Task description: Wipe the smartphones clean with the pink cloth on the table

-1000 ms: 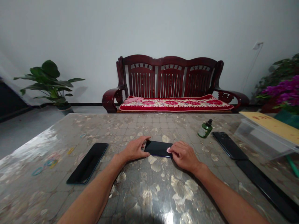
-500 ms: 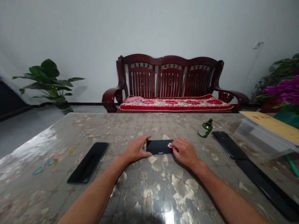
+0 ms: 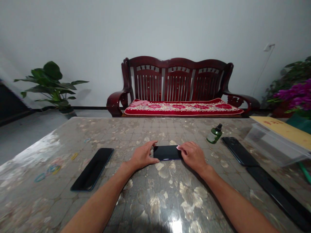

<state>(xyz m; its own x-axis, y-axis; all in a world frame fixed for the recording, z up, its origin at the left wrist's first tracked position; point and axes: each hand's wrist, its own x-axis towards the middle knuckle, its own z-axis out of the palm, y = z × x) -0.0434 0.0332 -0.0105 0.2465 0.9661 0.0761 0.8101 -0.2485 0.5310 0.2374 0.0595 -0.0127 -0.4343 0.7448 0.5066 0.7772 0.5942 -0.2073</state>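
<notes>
Centre of desk (image 3: 170, 200): black phone (image 3: 167, 152) lies flat, screen up, long side running left-right, on the glossy floral-patterned top.

Left hand (image 3: 142, 156): palm down at the phone's left end. Index finger stretched along the far left corner, thumb at the near left corner; grip loose, spread around the end of the phone rather than closed on it. Touching.

Right hand (image 3: 194, 155): palm down over the phone's right end, fingers curled. Fingertips pinch a small pink cloth (image 3: 178, 148) against the far right corner of the screen. Grip closed on the cloth; most of the cloth hidden under the fingers.

Around it:
- second phone (image 3: 92, 168), black, flat, well to the left of the hands, angled near-left to far-right.
- Coloured rubber bands (image 3: 50, 170) near the left edge, further left of that phone.
- Small green bottle (image 3: 213, 134) with dark cap, lying tilted, far right of the right hand.
- third phone (image 3: 239, 155), dark, just right of the bottle.
- A long dark slab (image 3: 279, 194) near the right edge, nearer than the third phone; cannot tell what it is.
- Clear plastic box (image 3: 272, 144) with yellow lid at far right.

Beyond the desk: red wooden bench (image 3: 178, 87) with a red flowered cushion against a white wall; leafy green plant (image 3: 52, 84) on the floor at left; purple flowers (image 3: 295, 95) at right.
</notes>
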